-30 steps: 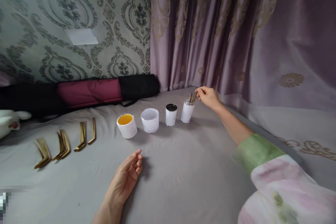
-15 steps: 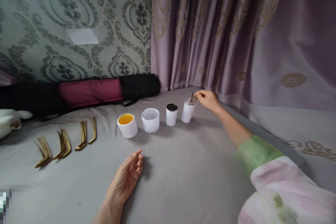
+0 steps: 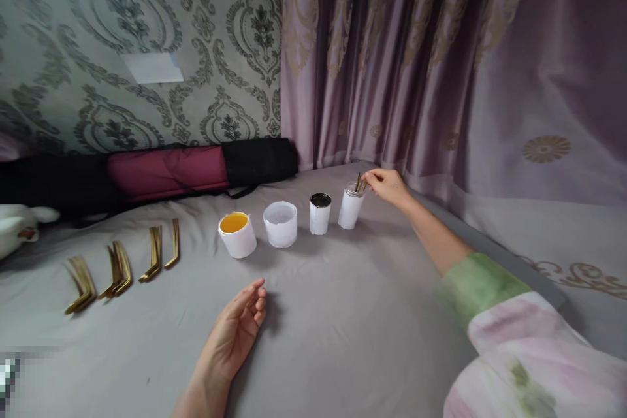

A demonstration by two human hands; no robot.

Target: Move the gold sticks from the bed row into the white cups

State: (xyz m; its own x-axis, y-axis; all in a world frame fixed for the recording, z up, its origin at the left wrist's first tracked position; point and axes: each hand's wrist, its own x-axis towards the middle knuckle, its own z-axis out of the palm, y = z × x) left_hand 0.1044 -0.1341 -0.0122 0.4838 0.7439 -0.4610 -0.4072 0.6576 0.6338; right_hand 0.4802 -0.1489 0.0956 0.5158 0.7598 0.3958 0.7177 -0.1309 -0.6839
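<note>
Dipping lower, right hand (image 3: 388, 185) beside container (image 3: 349, 210)

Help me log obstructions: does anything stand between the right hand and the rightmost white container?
Nothing visible does. The right hand is at the mouth of the white container, by its thin sticks; the dark-mouthed can stands on the opposite side.

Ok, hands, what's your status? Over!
Right hand: pinching thin stick at rightmost white-wrapped jar. Left hand: loosely open, holding nothing. Tin can beside jar, not blocking.
</note>
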